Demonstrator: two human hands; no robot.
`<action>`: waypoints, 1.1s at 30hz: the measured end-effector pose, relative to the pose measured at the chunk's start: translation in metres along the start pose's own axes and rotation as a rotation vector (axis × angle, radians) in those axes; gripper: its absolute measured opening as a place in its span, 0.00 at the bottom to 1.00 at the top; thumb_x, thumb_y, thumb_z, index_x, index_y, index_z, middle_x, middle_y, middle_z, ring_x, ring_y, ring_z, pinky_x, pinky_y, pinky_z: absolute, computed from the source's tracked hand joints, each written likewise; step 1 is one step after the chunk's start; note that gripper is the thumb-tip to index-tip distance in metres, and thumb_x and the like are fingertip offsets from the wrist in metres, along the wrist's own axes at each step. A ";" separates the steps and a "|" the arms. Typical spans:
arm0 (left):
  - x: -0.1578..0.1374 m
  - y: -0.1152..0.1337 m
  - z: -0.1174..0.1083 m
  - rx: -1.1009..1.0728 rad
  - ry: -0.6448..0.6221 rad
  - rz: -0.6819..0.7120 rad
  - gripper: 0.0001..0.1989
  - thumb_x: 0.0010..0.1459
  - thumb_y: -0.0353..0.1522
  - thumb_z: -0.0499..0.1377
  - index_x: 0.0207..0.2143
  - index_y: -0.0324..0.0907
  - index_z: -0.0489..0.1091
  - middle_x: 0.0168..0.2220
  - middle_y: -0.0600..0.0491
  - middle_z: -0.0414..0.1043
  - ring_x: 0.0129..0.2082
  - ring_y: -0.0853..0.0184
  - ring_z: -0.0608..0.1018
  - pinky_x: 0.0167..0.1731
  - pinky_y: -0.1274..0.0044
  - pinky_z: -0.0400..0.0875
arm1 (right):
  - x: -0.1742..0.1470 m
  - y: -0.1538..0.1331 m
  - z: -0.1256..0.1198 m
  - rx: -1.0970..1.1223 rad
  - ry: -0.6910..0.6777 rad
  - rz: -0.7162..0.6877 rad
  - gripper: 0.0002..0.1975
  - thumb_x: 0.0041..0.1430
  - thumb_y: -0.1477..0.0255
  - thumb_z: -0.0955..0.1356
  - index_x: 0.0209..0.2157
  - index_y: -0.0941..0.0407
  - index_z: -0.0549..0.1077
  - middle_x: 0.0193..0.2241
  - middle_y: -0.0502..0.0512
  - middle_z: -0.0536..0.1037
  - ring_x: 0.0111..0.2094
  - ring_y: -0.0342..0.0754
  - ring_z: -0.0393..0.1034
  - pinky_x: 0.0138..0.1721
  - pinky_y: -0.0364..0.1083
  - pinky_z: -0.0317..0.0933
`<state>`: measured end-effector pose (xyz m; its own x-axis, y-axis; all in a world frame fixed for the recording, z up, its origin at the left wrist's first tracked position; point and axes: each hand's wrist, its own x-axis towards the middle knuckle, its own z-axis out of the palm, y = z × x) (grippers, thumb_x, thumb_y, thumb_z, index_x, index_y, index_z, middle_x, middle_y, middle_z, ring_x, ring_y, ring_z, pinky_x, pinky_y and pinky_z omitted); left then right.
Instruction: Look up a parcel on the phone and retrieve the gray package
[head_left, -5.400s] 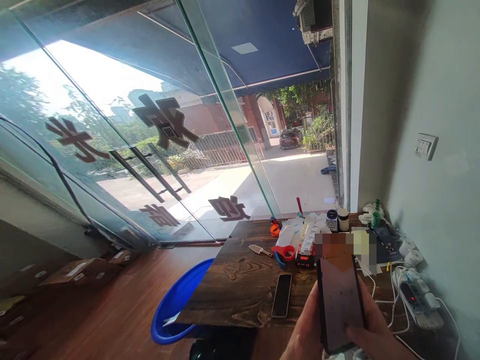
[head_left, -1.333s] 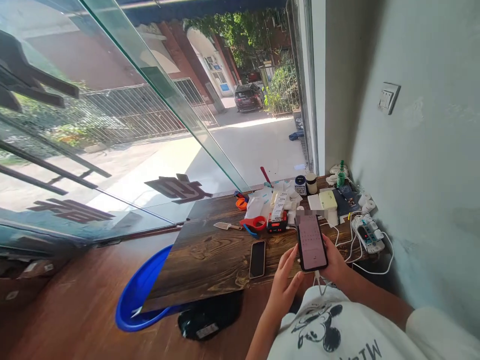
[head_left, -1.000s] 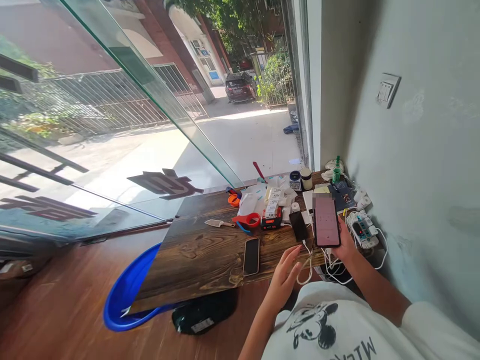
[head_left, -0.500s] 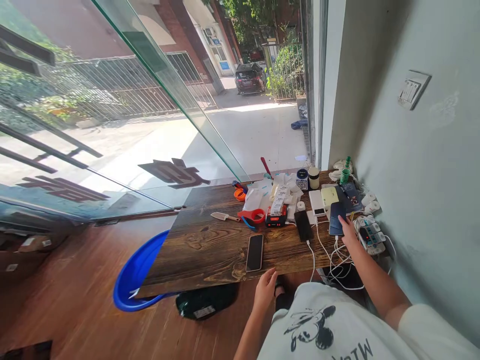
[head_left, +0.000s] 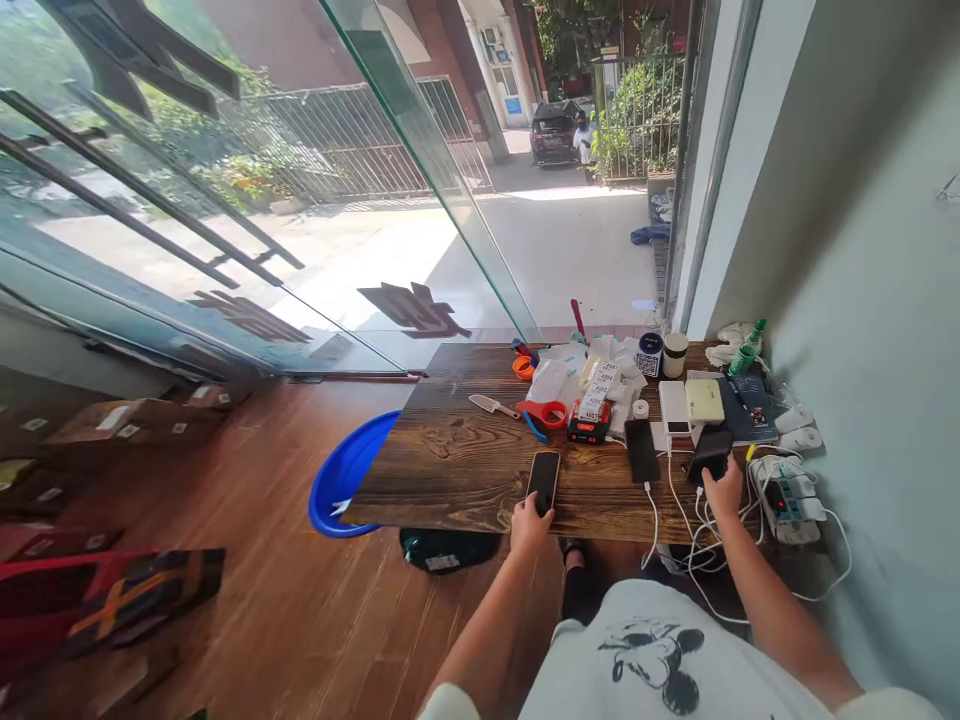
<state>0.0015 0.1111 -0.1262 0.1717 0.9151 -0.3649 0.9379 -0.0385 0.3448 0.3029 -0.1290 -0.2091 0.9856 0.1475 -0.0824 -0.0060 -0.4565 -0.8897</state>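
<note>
My left hand (head_left: 529, 520) rests at the near edge of the dark wooden table (head_left: 457, 465), fingers on the bottom end of a black phone (head_left: 544, 480) lying flat there. My right hand (head_left: 724, 490) sits on a dark phone (head_left: 709, 453) at the table's right side, among white charging cables (head_left: 679, 500). Whether the fingers grip this phone is hard to tell. Another black phone (head_left: 641, 449) lies between the two, plugged into a cable.
Behind the phones lie a red tape dispenser (head_left: 547, 414), a small knife (head_left: 491, 405), label rolls (head_left: 600, 385) and jars (head_left: 675, 353). A power strip (head_left: 784, 495) sits at the right by the wall. A blue basin (head_left: 341, 475) stands under the table's left corner. Glass doors (head_left: 225, 200) lie beyond.
My right hand lowered the phone it held and laid it on the table's right side. My left hand reached forward onto the black phone at the near edge. The view shifted left.
</note>
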 end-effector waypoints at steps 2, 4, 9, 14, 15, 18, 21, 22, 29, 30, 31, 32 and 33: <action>0.009 0.003 0.003 0.058 0.024 -0.053 0.28 0.62 0.32 0.64 0.63 0.39 0.64 0.63 0.41 0.65 0.61 0.53 0.70 0.60 0.58 0.66 | -0.023 0.005 -0.008 0.066 -0.053 0.014 0.38 0.54 0.51 0.65 0.57 0.65 0.67 0.55 0.78 0.72 0.51 0.65 0.74 0.54 0.63 0.67; 0.013 0.007 0.005 0.099 0.052 -0.104 0.31 0.63 0.34 0.64 0.65 0.38 0.60 0.63 0.39 0.64 0.61 0.52 0.70 0.59 0.59 0.65 | -0.050 0.008 -0.017 0.150 -0.145 0.015 0.36 0.51 0.49 0.65 0.52 0.62 0.71 0.48 0.72 0.79 0.41 0.59 0.79 0.46 0.58 0.73; 0.015 0.011 0.010 0.160 0.115 -0.148 0.34 0.63 0.36 0.61 0.67 0.33 0.57 0.63 0.32 0.62 0.61 0.48 0.70 0.56 0.64 0.66 | -0.107 0.021 -0.017 0.257 -0.254 0.012 0.26 0.45 0.49 0.69 0.35 0.56 0.79 0.29 0.63 0.84 0.30 0.60 0.81 0.34 0.55 0.77; 0.019 0.006 0.009 0.213 0.131 -0.087 0.33 0.63 0.38 0.58 0.66 0.31 0.58 0.62 0.31 0.64 0.61 0.49 0.71 0.56 0.68 0.66 | -0.130 0.027 0.018 0.285 -0.465 -0.007 0.26 0.48 0.46 0.70 0.35 0.53 0.83 0.34 0.64 0.85 0.38 0.64 0.82 0.41 0.56 0.76; 0.020 0.005 0.009 0.219 0.126 -0.080 0.33 0.63 0.38 0.59 0.66 0.31 0.58 0.62 0.32 0.64 0.61 0.49 0.71 0.56 0.68 0.66 | -0.132 0.024 0.025 0.269 -0.522 -0.030 0.26 0.49 0.47 0.69 0.36 0.54 0.83 0.35 0.65 0.85 0.39 0.64 0.81 0.42 0.56 0.76; 0.023 0.001 0.007 0.217 0.096 -0.067 0.35 0.61 0.38 0.60 0.66 0.31 0.58 0.61 0.33 0.65 0.60 0.49 0.71 0.56 0.68 0.66 | -0.136 0.009 0.044 0.203 -0.704 -0.137 0.23 0.53 0.52 0.67 0.37 0.54 0.83 0.36 0.64 0.85 0.39 0.62 0.80 0.45 0.56 0.73; 0.022 -0.002 0.007 0.190 0.061 -0.044 0.34 0.60 0.36 0.61 0.66 0.32 0.59 0.61 0.34 0.65 0.60 0.51 0.71 0.56 0.69 0.65 | -0.135 -0.015 0.059 0.129 -0.902 -0.247 0.18 0.51 0.60 0.67 0.38 0.54 0.83 0.36 0.62 0.85 0.39 0.59 0.79 0.44 0.54 0.70; 0.022 -0.003 0.007 0.177 0.051 -0.034 0.34 0.60 0.34 0.61 0.66 0.31 0.59 0.61 0.34 0.64 0.60 0.51 0.71 0.57 0.69 0.65 | -0.135 -0.024 0.064 0.107 -0.949 -0.270 0.17 0.50 0.62 0.68 0.38 0.54 0.83 0.36 0.60 0.84 0.38 0.58 0.78 0.44 0.53 0.69; 0.024 -0.020 0.003 -0.025 -0.101 -0.011 0.48 0.39 0.23 0.67 0.65 0.32 0.60 0.59 0.31 0.66 0.60 0.43 0.71 0.57 0.61 0.66 | -0.165 -0.059 0.127 0.023 -0.980 -0.180 0.18 0.40 0.64 0.71 0.35 0.55 0.80 0.32 0.59 0.82 0.38 0.59 0.77 0.46 0.53 0.68; 0.024 -0.026 0.001 -0.091 -0.146 -0.010 0.47 0.37 0.22 0.67 0.64 0.32 0.61 0.56 0.32 0.70 0.58 0.44 0.74 0.55 0.62 0.69 | -0.175 -0.060 0.140 0.006 -0.964 -0.138 0.21 0.41 0.60 0.72 0.37 0.55 0.80 0.32 0.60 0.82 0.38 0.61 0.77 0.47 0.55 0.69; 0.024 -0.032 -0.001 -0.169 -0.188 -0.006 0.45 0.36 0.22 0.67 0.61 0.33 0.63 0.52 0.35 0.74 0.54 0.46 0.77 0.53 0.65 0.71 | -0.185 -0.062 0.152 -0.008 -0.947 -0.096 0.25 0.42 0.56 0.72 0.40 0.57 0.79 0.32 0.62 0.82 0.40 0.64 0.77 0.49 0.58 0.68; 0.022 -0.039 -0.003 -0.254 -0.222 -0.002 0.42 0.36 0.23 0.67 0.58 0.34 0.66 0.48 0.39 0.77 0.51 0.50 0.79 0.50 0.68 0.73 | -0.196 -0.063 0.163 -0.019 -0.932 -0.058 0.31 0.43 0.50 0.71 0.43 0.58 0.78 0.34 0.65 0.82 0.43 0.67 0.77 0.52 0.61 0.67; 0.020 -0.048 -0.007 -0.342 -0.243 0.004 0.38 0.38 0.25 0.68 0.56 0.36 0.67 0.45 0.43 0.78 0.48 0.53 0.81 0.48 0.70 0.74 | -0.208 -0.065 0.174 -0.022 -0.925 -0.028 0.37 0.44 0.44 0.69 0.46 0.59 0.77 0.38 0.69 0.82 0.47 0.69 0.76 0.55 0.63 0.65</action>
<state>-0.0425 0.1338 -0.1443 0.2793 0.7921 -0.5427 0.7902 0.1315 0.5986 0.0690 0.0224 -0.2125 0.4583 0.7963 -0.3947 0.0285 -0.4570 -0.8890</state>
